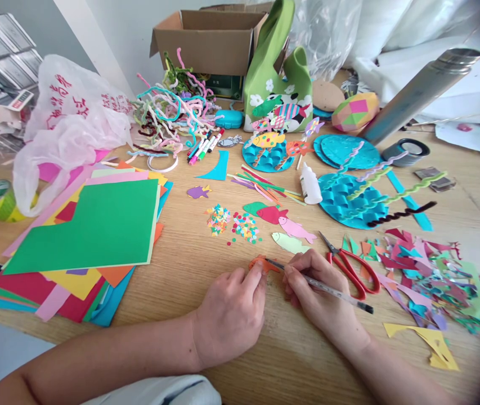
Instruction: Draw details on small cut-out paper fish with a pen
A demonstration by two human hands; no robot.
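Note:
My left hand [230, 312] rests on the wooden table [189, 270], its fingers curled and pressing down a small orange paper fish [261, 263]. My right hand [322, 295] is closed round a thin pen [328, 288], and the pen's tip touches the orange fish. Just beyond lie a pale green paper fish [289, 243], a pink one [295, 229] and a red one [271, 214]. Red-handled scissors [349, 267] lie right of my right hand.
A stack of coloured paper sheets [92, 230] sits at the left, with paper scraps [429, 275] at the right. Confetti dots [233, 225], a glue bottle [309, 184], blue paper plates [347, 199], pipe cleaners [172, 112], markers, tape rolls, a cardboard box [210, 39] and a plastic bag [62, 129] lie behind.

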